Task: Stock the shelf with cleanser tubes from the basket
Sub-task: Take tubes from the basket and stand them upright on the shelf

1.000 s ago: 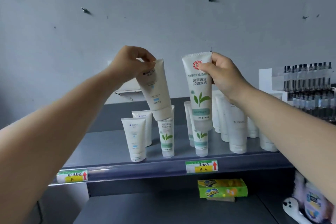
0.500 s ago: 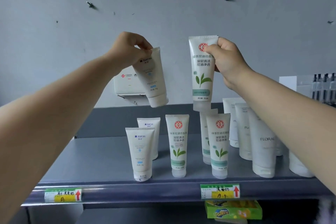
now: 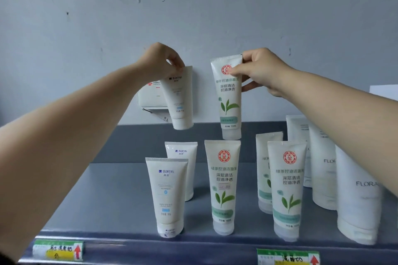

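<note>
- The left hand (image 3: 160,61) pinches the crimped top of a plain white plastic cleanser tube (image 3: 179,98), so it hangs cap-down and slightly tilted, probably to be stood behind the matching white tubes (image 3: 167,196) on the grey metal shelf (image 3: 103,206).
- The right hand (image 3: 261,71) pinches a green-leaf white tube (image 3: 228,97) near its top edge; it hangs upright below the fingers, just above the standing leaf-printed tubes (image 3: 223,185).

Below the left hand (image 3: 160,63) two tubes (image 3: 169,196) stand one behind the other — under the right hand (image 3: 261,70), three more tubes (image 3: 223,185).
</note>
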The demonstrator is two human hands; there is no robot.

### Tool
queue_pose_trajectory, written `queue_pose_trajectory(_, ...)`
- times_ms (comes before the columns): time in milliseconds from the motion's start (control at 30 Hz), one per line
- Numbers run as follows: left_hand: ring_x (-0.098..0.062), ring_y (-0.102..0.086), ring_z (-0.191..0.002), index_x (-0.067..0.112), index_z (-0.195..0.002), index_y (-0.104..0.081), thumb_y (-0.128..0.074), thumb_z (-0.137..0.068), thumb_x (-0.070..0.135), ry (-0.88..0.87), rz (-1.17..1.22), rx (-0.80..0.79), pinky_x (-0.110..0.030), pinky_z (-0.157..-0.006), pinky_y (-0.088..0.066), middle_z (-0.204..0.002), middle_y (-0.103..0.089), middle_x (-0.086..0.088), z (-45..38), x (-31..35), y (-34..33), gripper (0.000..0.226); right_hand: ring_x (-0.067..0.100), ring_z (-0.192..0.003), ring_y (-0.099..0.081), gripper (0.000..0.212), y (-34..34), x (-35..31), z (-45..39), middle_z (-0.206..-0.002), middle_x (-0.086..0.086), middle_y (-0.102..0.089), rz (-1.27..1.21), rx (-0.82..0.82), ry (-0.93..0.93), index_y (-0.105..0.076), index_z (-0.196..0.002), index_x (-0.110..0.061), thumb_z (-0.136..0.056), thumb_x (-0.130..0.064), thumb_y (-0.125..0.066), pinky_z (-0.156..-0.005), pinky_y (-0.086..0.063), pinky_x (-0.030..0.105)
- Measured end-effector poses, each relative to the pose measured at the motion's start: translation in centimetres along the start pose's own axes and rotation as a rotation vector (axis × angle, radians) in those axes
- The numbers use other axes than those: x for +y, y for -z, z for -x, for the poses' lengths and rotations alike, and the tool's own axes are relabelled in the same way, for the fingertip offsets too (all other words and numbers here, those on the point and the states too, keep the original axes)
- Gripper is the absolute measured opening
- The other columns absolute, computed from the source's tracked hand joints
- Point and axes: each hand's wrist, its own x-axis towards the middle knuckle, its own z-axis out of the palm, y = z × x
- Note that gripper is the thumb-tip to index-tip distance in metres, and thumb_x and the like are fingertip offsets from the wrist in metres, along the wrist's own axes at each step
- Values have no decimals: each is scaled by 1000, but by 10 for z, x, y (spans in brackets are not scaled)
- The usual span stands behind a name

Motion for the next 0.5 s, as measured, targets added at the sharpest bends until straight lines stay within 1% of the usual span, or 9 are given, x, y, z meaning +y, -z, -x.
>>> queue_pose_trajectory(67, -13, -50, -63, 10, -96, -72, -63, -83, 9, -8, -13, -53, -9, -52, -41, -89, -62, -4, -5, -9, -8, 15, 14, -63, -64, 5, -6, 6, -7, -74, 1, -65, 52, -33, -36, -62, -83, -9, -83, -4, -62, -58, -59, 27)
queue_pose_trajectory(100, -13, -51, -66, 10, -95, -72, -64, -83, 9, -19, -20, -83, -6, -53, -40, -90, -63, -4, -7, -13, -11, 15, 14, -63, -64, 5, -8, 8, -10, -74, 2, -66, 82, -54, -58, -63, -82, -9, -82, -3, -63, -59, -59, 28)
queue_pose_trajectory(167, -10, -50, -74, 11, -96, -71, -65, -83, 9, -43, -42, -152, 3, -50, -33, -90, -62, -1, -8, -18, -18, 14, 16, -63, -65, 4, -13, 13, -14, -74, 4, -66, 173, -122, -110, -63, -82, -6, -81, -3, -65, -63, -59, 30)
queue_pose_trajectory(233, -8, -50, -81, 12, -98, -72, -65, -83, 10, -56, -46, -233, 3, -49, -33, -92, -62, 1, -9, -24, -27, 16, 17, -64, -65, 3, -16, 17, -15, -73, 6, -67, 273, -194, -163, -63, -80, -4, -79, -3, -65, -67, -59, 31)
queue_pose_trajectory(300, -9, -52, -83, 15, -98, -72, -67, -82, 13, -63, -67, -313, -3, -54, -36, -93, -64, 3, -8, -29, -38, 17, 18, -68, -66, 4, -19, 21, -14, -76, 8, -68, 347, -252, -199, -62, -79, -4, -79, -4, -66, -70, -60, 31)
queue_pose_trajectory(333, -9, -53, -80, 15, -96, -72, -68, -81, 14, -68, -80, -349, -5, -56, -36, -92, -65, 2, -7, -31, -42, 16, 18, -69, -66, 5, -20, 22, -13, -78, 9, -68, 378, -284, -212, -62, -78, -4, -79, -5, -67, -70, -59, 30)
queue_pose_trajectory(367, -8, -54, -73, 15, -94, -73, -69, -80, 15, -69, -87, -385, -5, -53, -36, -90, -65, 2, -6, -33, -47, 14, 18, -71, -66, 6, -21, 23, -11, -80, 9, -69, 407, -321, -226, -62, -77, -5, -79, -5, -68, -69, -59, 29)
queue_pose_trajectory(433, -2, -49, -61, 15, -91, -73, -71, -79, 15, -81, -90, -451, -4, -46, -35, -80, -63, 3, -2, -37, -56, 12, 17, -72, -66, 11, -23, 25, -7, -80, 6, -69, 456, -390, -258, -62, -72, -8, -79, -5, -69, -69, -59, 27)
queue_pose_trajectory(500, -2, -47, -55, 14, -91, -74, -72, -78, 13, -97, -84, -512, -2, -40, -33, -73, -60, 5, 1, -40, -65, 13, 17, -73, -65, 15, -26, 28, -3, -79, 3, -68, 495, -435, -285, -60, -68, -10, -79, -5, -70, -72, -58, 29)
